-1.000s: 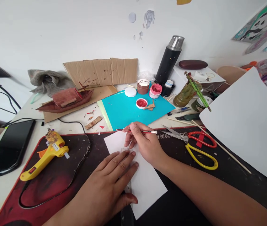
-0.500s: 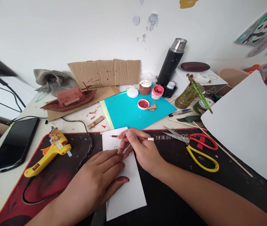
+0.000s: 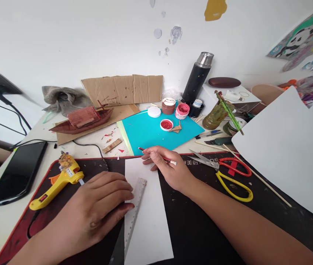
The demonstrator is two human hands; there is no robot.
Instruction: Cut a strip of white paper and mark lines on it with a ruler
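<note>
A strip of white paper [image 3: 153, 228] lies lengthwise on the dark mat, with a clear ruler [image 3: 137, 209] slanting across its left half. My left hand [image 3: 105, 206] is just left of the ruler, over the paper's edge, its fingers extended and holding nothing; I cannot tell whether the fingertips touch the paper. At the paper's top right, my right hand [image 3: 170, 167] grips a red and black pencil [image 3: 170, 161] with a white end, the point aimed up and left. Part of the pencil is hidden by the fingers.
To the left are a yellow glue gun [image 3: 59, 182] and a phone [image 3: 17, 173]. A brown model boat [image 3: 81, 121], paint jars [image 3: 169, 106] and a turquoise sheet [image 3: 148, 136] stand behind. On the right lie scissors [image 3: 217, 164], a thin stick [image 3: 266, 184] and large white paper [image 3: 288, 147].
My left hand has moved left off the middle of the paper, uncovering the ruler. My right hand still holds the pencil, its tip now raised toward the paper's top edge.
</note>
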